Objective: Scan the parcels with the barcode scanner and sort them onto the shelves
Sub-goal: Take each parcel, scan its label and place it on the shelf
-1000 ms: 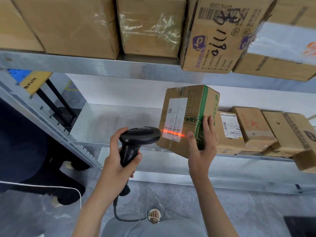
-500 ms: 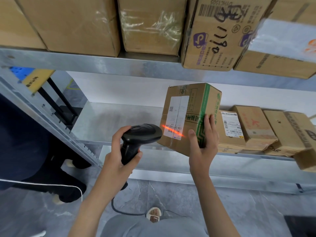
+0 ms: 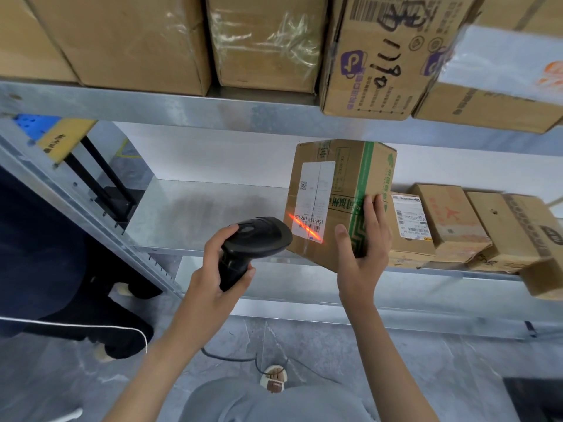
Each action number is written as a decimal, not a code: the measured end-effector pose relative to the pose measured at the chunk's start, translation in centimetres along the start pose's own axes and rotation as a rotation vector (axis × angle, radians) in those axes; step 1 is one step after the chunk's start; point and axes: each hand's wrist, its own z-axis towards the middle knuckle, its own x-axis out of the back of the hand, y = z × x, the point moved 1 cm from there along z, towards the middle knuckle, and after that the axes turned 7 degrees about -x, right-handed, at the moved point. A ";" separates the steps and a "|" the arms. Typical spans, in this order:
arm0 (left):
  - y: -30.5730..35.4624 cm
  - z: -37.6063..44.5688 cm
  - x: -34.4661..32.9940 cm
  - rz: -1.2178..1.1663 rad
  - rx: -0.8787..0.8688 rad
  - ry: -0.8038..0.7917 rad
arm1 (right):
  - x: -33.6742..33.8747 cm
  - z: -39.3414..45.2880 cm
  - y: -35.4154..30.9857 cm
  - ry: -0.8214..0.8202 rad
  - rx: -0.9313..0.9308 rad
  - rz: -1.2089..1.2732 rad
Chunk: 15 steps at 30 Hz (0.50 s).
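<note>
A galvanised metal shelving unit point(image 3: 189, 109) fills the frame, its upper shelf running across the top and its middle shelf point(image 3: 195, 208) crossing the centre. Along the top of the frame, four large cardboard boxes stand side by side on the upper shelf: a plain one point(image 3: 122, 38) at upper left, a tape-wrapped one point(image 3: 265, 41) at top centre, one with black handwriting and purple print point(image 3: 377, 56) to its right, and a blurred one point(image 3: 502, 71) at upper right that overhangs the shelf edge.

At centre right, the parcel being scanned point(image 3: 338, 196), a brown carton with a green band and a white shipping label point(image 3: 315, 199), is tilted, its lower corner out past the front edge of the middle shelf. The right hand point(image 3: 362, 251) grasps its lower right corner, fingers spread on the green-banded face and thumb point(image 3: 344, 242) on the labelled face. An orange-red scan line point(image 3: 304, 228) slants across the barcode at the label's lower end.

To the right, smaller parcels sit on the middle shelf: one with a white label point(image 3: 408, 226) just beside the held carton, one with faded red print point(image 3: 451, 220), and a brown one point(image 3: 524, 233) at the right edge.

At centre, the left hand point(image 3: 213, 269) is wrapped around the grip of a black barcode scanner point(image 3: 253, 242), whose head points at the label, close to it. Its cable point(image 3: 228, 356) loops over the grey floor point(image 3: 335, 345) at bottom centre, above a sandalled foot point(image 3: 274, 380).

At lower left, another person in dark clothing point(image 3: 45, 254) stands beside the shelving.
</note>
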 end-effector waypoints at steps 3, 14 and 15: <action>-0.3 -0.3 -0.9 -0.056 0.001 0.036 | 0.4 0.5 0.4 0.010 0.119 -0.037; -0.7 0.2 -3.2 -0.195 0.014 0.065 | 0.5 -0.2 2.1 0.117 0.261 -0.155; -0.8 0.3 -3.3 -0.195 0.011 0.061 | 0.5 -0.3 2.2 0.120 0.254 -0.155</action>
